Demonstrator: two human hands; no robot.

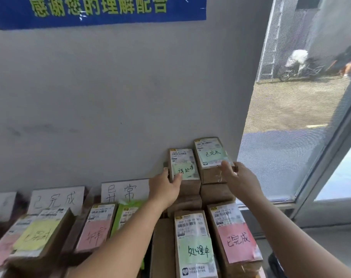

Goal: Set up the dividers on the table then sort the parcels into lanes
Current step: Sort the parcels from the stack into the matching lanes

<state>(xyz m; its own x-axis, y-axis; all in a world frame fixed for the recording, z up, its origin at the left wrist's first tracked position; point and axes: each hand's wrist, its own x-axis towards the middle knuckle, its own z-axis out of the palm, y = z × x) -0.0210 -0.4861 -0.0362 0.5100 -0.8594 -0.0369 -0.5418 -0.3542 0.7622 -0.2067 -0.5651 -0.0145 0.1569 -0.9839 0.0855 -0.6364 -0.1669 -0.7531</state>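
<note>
Item: small brown cardboard parcel with green note [183, 167], top of the rear stack against the grey wall [110, 107]; my left hand [164, 188] grips it. My right hand [237, 177] clasps the neighbouring green-noted brown parcel [211, 157]. Advice: lift straight, read notes, match to white handwritten divider cards [125, 190].

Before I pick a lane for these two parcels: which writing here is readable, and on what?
"感谢您的理解配合": blue banner.
"已完成": white divider card.
"异常": white divider card.
"处理中": green note, near parcel.
"已完成": pink note, near right parcel.
Notes on the parcels held by left hand and right hand, and all shipping labels: too blurred.
</note>
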